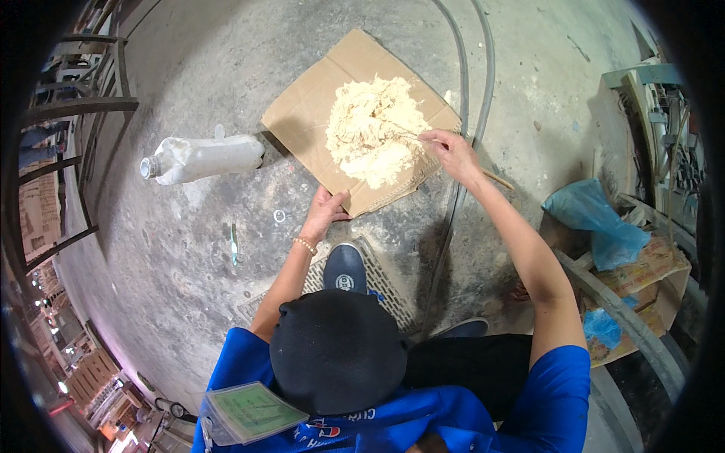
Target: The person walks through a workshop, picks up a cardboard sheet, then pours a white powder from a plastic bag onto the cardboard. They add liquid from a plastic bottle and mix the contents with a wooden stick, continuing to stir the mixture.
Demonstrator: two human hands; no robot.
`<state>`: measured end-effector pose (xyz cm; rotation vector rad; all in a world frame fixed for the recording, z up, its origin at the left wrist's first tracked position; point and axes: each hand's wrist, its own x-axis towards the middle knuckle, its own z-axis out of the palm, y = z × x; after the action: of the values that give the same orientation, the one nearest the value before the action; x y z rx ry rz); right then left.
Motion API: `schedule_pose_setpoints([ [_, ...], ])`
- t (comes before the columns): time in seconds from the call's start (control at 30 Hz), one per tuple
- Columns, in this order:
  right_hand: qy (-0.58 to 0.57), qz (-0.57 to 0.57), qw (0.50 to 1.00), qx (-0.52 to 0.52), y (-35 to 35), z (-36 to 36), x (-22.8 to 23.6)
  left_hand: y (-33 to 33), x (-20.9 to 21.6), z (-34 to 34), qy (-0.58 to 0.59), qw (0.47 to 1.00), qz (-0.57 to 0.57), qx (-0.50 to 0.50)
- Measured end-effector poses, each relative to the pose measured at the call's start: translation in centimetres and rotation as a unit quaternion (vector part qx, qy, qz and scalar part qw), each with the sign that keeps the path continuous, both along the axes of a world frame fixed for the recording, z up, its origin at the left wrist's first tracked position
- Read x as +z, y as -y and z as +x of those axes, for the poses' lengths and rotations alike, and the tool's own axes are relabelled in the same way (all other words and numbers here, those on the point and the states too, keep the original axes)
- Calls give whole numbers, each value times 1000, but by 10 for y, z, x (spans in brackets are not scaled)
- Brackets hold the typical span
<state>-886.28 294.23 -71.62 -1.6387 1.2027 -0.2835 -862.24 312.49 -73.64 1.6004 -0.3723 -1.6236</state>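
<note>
A heap of pale yellow, crumbly, paste-like material lies on a flat brown cardboard sheet over the concrete floor. My left hand grips the sheet's near corner, thumb on top and the other fingers partly hidden below. At the heap's right side, my right hand is closed in a pinch on a thin tool, whose far end reaches into the pale material. The tool's exact kind is too small to make out.
Left of the cardboard lies a whitish plastic bottle. A small toothbrush-like object is nearer me. Grey hoses run past the right side. A perforated plate lies by my shoe; blue plastic bags sit at right.
</note>
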Motion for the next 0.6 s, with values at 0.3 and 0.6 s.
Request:
schedule_pose_setpoints([
  [0.3, -8, 145, 976, 159, 4, -24, 10, -2, 1, 3, 0, 1000, 11, 6],
  [0.6, -22, 31, 993, 109, 39, -27, 8, -1, -1, 2, -5, 1000, 6, -1],
])
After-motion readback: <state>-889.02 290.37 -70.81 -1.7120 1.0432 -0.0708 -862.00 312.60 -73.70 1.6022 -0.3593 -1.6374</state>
